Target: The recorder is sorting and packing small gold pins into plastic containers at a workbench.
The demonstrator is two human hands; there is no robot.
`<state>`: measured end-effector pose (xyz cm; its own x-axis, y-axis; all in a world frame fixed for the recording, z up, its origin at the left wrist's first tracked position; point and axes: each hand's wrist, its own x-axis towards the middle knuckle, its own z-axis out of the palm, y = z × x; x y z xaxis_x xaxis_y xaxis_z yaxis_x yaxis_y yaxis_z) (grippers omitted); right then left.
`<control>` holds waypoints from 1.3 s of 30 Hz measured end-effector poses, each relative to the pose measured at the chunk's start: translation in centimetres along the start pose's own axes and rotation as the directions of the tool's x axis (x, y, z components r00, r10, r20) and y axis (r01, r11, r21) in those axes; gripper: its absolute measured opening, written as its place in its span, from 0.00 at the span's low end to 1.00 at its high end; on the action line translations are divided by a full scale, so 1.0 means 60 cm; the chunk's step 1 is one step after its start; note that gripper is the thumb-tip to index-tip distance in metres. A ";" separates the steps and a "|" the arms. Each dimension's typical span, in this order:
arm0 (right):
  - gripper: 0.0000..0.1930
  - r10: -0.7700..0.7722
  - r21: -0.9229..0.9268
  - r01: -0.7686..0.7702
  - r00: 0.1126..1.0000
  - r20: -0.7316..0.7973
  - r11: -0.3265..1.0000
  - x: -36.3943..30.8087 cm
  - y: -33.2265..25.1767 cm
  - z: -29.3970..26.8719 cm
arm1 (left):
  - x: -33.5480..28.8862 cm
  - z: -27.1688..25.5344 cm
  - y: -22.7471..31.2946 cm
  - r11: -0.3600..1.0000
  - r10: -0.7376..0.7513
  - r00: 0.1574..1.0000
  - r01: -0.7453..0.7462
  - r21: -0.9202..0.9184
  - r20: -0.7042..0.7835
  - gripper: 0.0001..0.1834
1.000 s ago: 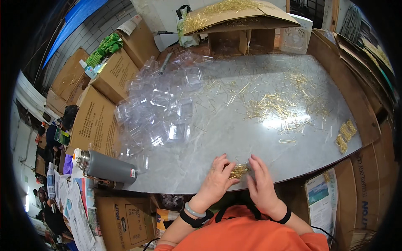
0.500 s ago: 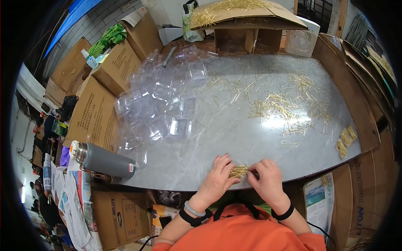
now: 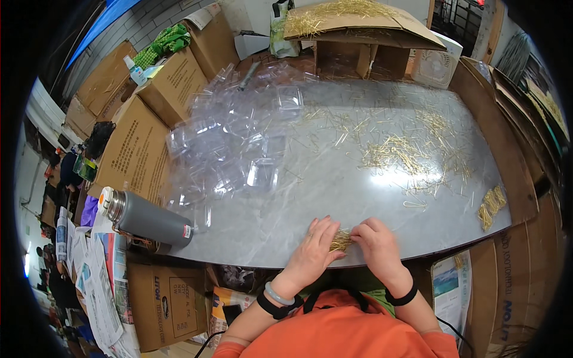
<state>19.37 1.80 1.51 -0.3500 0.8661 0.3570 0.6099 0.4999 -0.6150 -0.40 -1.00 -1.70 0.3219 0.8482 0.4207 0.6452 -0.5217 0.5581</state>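
Observation:
Near the front edge of the grey table lies a small bundle of thin gold wire pins (image 3: pixel 341 241), caught between my two hands. My left hand (image 3: pixel 313 243) grips its left side, fingers along the far side and thumb on the near side. At the right end of the bundle, my right hand (image 3: pixel 376 246) has its fingertips pinched together; exactly how much they hold is hidden. Farther off, a loose heap of gold wire pins (image 3: pixel 391 154) spreads across the right half of the table. Another gathered clump of gold wire pins (image 3: pixel 492 206) rests by the right edge.
Clear plastic boxes (image 3: pixel 230 143) pile up on the table's left. A grey thermos (image 3: pixel 149 219) leans at the left corner. Cardboard boxes (image 3: pixel 134 152) wall the left side, and a cardboard strip (image 3: pixel 498 134) lines the right. At the back stands a cardboard shelf (image 3: pixel 364 36) topped with pins.
My right hand has rolled slightly, its fingertips now higher and closer against the bundle's right end. The left hand keeps its grip. The whole view has shifted a little.

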 end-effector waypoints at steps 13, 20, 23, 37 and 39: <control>0.34 0.041 0.441 -0.066 0.997 0.064 0.895 -0.024 -0.019 0.036 | -0.001 -0.006 0.002 0.999 -0.040 0.997 0.040 0.000 0.060 0.38; 0.36 -0.298 0.144 0.268 0.919 0.258 0.952 0.014 -0.015 0.010 | -0.009 -0.011 -0.008 0.973 -0.075 0.997 0.078 -0.217 0.020 0.50; 0.30 -0.286 0.104 0.269 0.935 0.208 0.957 0.008 -0.004 0.027 | -0.011 -0.033 -0.020 0.962 -0.070 0.994 0.090 -0.256 0.087 0.51; 0.28 -0.326 0.039 0.324 0.932 0.159 0.945 0.006 -0.011 0.017 | -0.052 -0.082 0.005 0.960 -0.222 0.974 0.224 0.169 -0.031 0.16; 0.29 -0.351 0.009 0.356 0.917 0.188 0.934 0.005 -0.009 0.018 | -0.049 -0.076 0.007 0.965 -0.201 0.978 0.209 0.157 -0.061 0.12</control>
<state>18.20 1.79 1.18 -0.6687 0.6193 0.4115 0.4390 0.7755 -0.4537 -4.21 -4.11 0.55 0.1427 0.9287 0.3423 0.7985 -0.3124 0.5146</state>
